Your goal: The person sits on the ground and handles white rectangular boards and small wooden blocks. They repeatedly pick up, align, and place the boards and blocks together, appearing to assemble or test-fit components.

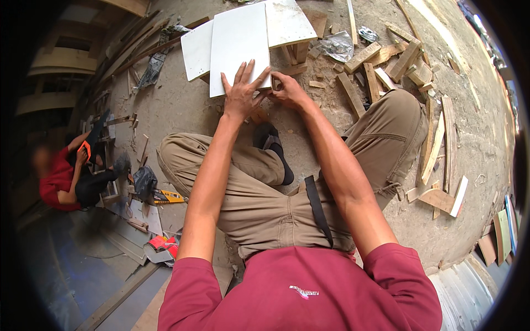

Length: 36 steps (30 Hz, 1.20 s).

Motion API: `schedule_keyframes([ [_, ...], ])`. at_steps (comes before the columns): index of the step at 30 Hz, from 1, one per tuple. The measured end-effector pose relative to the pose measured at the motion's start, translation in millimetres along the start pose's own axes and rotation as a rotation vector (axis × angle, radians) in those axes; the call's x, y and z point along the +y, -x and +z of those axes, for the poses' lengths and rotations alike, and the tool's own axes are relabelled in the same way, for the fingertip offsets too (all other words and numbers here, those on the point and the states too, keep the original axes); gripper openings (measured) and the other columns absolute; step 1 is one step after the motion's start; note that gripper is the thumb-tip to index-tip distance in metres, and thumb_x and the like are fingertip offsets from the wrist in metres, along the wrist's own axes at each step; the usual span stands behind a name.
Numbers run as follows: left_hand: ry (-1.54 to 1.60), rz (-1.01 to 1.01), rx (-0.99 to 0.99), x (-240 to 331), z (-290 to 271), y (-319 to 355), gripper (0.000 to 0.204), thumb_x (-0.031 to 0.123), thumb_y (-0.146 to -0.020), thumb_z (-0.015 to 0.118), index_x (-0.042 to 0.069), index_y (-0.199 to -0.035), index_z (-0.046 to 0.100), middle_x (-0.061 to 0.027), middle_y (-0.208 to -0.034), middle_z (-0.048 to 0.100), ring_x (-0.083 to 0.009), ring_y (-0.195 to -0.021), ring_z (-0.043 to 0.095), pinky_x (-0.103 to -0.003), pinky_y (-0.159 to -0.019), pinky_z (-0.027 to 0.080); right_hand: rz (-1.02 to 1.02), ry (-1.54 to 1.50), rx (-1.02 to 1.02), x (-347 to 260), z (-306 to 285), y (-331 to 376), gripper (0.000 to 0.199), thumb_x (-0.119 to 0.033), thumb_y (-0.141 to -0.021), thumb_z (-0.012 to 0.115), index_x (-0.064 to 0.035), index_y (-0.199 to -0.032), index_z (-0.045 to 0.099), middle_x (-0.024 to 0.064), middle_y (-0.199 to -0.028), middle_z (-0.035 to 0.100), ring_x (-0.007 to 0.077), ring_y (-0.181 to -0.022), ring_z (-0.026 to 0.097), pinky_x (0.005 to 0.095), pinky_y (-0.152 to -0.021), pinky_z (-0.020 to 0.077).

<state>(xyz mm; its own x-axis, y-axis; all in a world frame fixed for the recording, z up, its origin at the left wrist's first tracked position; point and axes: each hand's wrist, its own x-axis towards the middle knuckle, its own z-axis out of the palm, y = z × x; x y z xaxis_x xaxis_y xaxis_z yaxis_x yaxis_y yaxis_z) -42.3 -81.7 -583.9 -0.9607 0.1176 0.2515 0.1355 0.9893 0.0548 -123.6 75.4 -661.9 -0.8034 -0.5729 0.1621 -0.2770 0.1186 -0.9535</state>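
A white rectangular board [237, 41] lies across white panels [290, 23] that rest on short wooden pieces in front of me. My left hand [242, 94] is spread over the board's near end, its fingers stretched out on the white face. At the near right corner, my right hand [289, 92] has its fingers curled in a pinch by the edge, close to my left thumb. What it grips there is too small and covered to make out.
Wood offcuts [411, 58] and crumpled clear plastic [338, 46] litter the ground at right. Longer strips [433, 148] lie beside my right knee. A yellow handsaw [167, 197] and red-labelled rolls [162, 247] sit at left, where another person [69, 174] holds an orange-handled saw.
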Motion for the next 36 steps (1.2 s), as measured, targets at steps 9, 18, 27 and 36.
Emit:
schedule_keyframes([
  [9, -0.003, -0.018, -0.001, -3, -1, 5, 0.071, 0.053, -0.082, 0.067, 0.055, -0.144, 0.032, -0.0016, -0.157, 0.033, -0.0242, -0.145, 0.03, -0.077, -0.108, 0.015, 0.066, -0.021, -0.08, -15, -8, 4, 0.062, -0.017, -0.077, 0.082, -0.0034, -0.131, 0.055, 0.0108, -0.092, 0.069, 0.0141, -0.072, 0.059, 0.0316, -0.065, 0.0507],
  [18, 0.003, -0.046, 0.013, 2, 1, 3, 0.073, 0.053, -0.08, 0.068, 0.055, -0.144, 0.033, -0.0003, -0.156, 0.034, -0.0233, -0.144, 0.031, -0.076, -0.109, 0.014, 0.026, -0.04, -0.07, -11, -10, 4, 0.057, -0.015, -0.077, 0.082, -0.0034, -0.127, 0.058, 0.0102, -0.097, 0.07, 0.014, -0.073, 0.06, 0.0318, -0.066, 0.0512],
  [27, 0.009, -0.02, 0.016, 1, 2, 1, 0.075, 0.053, -0.08, 0.069, 0.055, -0.145, 0.032, -0.0012, -0.156, 0.034, -0.0239, -0.144, 0.031, -0.076, -0.109, 0.015, 0.02, 0.021, -0.024, -8, -7, 3, 0.057, -0.018, -0.077, 0.082, -0.0036, -0.128, 0.059, 0.012, -0.097, 0.071, 0.0154, -0.074, 0.062, 0.0322, -0.069, 0.0525],
  [36, -0.018, -0.029, -0.026, -2, -1, -1, 0.07, 0.054, -0.083, 0.066, 0.052, -0.145, 0.035, -0.0034, -0.157, 0.033, -0.0247, -0.145, 0.03, -0.074, -0.11, 0.014, 0.074, 0.079, -0.024, -19, -16, 11, 0.072, -0.018, -0.074, 0.084, -0.0042, -0.136, 0.05, 0.0168, -0.113, 0.067, 0.0194, -0.1, 0.065, 0.0329, -0.082, 0.0541],
])
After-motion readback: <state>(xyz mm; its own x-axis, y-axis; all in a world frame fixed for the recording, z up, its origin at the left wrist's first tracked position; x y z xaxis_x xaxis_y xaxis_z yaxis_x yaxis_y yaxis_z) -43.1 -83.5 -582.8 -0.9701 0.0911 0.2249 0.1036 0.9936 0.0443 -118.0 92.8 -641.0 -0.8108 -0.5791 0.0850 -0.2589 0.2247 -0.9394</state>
